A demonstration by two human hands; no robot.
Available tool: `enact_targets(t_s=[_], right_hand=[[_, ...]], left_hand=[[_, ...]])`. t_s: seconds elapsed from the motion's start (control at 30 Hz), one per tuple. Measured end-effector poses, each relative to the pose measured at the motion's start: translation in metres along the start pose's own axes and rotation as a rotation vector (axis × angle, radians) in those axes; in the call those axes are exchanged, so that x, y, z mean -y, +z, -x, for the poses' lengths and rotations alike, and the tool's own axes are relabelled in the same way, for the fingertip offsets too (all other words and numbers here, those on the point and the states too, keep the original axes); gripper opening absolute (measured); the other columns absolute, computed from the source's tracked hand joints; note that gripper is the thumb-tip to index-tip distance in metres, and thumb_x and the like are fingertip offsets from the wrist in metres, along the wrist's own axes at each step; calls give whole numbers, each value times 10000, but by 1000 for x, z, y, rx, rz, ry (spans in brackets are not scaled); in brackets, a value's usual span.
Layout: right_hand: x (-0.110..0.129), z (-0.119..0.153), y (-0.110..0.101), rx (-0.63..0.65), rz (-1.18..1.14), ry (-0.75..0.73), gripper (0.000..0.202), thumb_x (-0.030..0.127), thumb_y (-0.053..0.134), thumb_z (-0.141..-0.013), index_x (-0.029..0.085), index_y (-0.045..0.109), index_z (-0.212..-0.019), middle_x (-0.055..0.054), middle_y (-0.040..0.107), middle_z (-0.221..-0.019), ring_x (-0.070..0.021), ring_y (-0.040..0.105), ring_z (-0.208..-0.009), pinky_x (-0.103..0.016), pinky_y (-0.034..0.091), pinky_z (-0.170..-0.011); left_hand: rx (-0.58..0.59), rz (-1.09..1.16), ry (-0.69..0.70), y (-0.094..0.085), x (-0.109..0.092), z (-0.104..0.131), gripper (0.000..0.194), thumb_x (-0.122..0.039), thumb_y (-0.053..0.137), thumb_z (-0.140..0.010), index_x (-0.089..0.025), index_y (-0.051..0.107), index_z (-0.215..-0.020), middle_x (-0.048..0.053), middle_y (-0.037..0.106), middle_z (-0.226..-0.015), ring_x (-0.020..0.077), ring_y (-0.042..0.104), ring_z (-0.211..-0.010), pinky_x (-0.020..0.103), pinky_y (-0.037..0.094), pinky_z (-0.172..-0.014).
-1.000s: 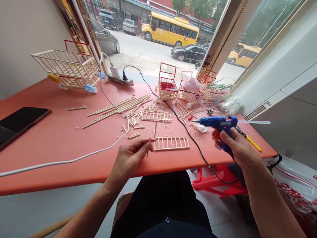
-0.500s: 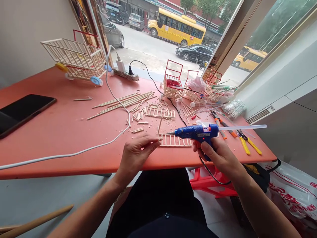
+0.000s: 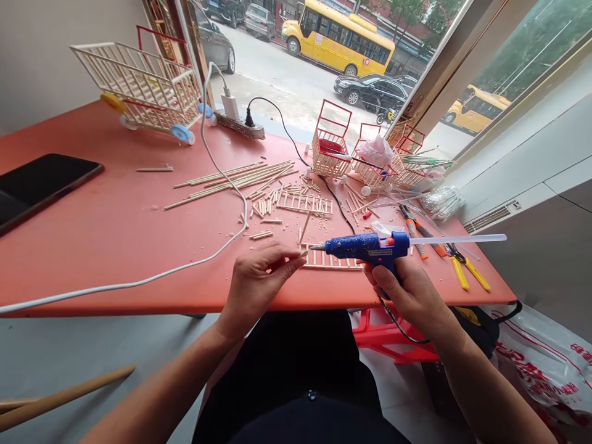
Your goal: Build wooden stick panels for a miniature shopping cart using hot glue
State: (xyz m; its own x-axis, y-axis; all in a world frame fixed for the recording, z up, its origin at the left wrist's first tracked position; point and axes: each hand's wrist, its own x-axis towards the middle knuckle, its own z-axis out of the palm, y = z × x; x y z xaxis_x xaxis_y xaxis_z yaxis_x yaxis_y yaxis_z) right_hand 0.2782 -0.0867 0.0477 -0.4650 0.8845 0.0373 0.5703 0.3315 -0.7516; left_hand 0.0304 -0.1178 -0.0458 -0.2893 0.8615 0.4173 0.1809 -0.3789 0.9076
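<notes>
My right hand (image 3: pixel 407 290) is wrapped round the handle of a blue hot glue gun (image 3: pixel 365 246), from whose back a long clear glue stick (image 3: pixel 462 238) sticks out. My left hand (image 3: pixel 261 277) pinches a small wooden stick (image 3: pixel 304 253) between thumb and fingertips. The gun's metal nozzle (image 3: pixel 318 247) points left, right beside that stick; whether they touch I cannot tell. Under the gun lies a ladder-like wooden frame (image 3: pixel 333 258), partly hidden. One thin stick (image 3: pixel 304 228) rises at its left end. A second ladder-like frame (image 3: pixel 305 203) is farther back.
Cut sticks (image 3: pixel 263 206) and long sticks (image 3: pixel 240 182) litter the table (image 3: pixel 139 253). Small stick carts (image 3: pixel 330 151) stand at the back; a bigger cart (image 3: pixel 139 89) is at left. A white cable (image 3: pixel 185 271) crosses the table. Pliers (image 3: pixel 467 268) lie right, a phone (image 3: pixel 41 188) left.
The stick in my left hand and the glue gun's nozzle have come closer together. The camera view has shifted slightly, so the table sits a little higher.
</notes>
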Motion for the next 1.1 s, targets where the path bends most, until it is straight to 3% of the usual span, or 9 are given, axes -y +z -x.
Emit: enact_targets(t_s=[0.33, 0.63, 1.1], right_hand=[[4, -2, -3, 0, 103, -43, 485, 609, 492, -1047, 166, 682, -1106, -29, 593, -747, -154, 509, -634, -285, 411, -570], [6, -4, -2, 5, 135, -67, 470, 582, 493, -1054, 180, 680, -1213, 3, 511, -662, -163, 470, -584, -292, 399, -559], [10, -4, -2, -23, 141, -32, 401, 539, 510, -1048, 187, 684, -1127, 7, 506, -655, -154, 441, -565, -298, 379, -548]], left_hand=[[-9, 24, -16, 0, 1, 0, 54, -255, 803, -849, -212, 822, -824, 24, 758, -784, 159, 644, -712, 264, 501, -641], [-8, 21, -38, -1, 1, 1, 68, -268, 807, -851, -211, 819, -817, 27, 745, -768, 162, 634, -704, 272, 494, -649], [-16, 18, -18, -2, 2, 3, 44, -252, 809, -861, -219, 828, -838, 24, 764, -801, 166, 669, -744, 265, 519, -668]])
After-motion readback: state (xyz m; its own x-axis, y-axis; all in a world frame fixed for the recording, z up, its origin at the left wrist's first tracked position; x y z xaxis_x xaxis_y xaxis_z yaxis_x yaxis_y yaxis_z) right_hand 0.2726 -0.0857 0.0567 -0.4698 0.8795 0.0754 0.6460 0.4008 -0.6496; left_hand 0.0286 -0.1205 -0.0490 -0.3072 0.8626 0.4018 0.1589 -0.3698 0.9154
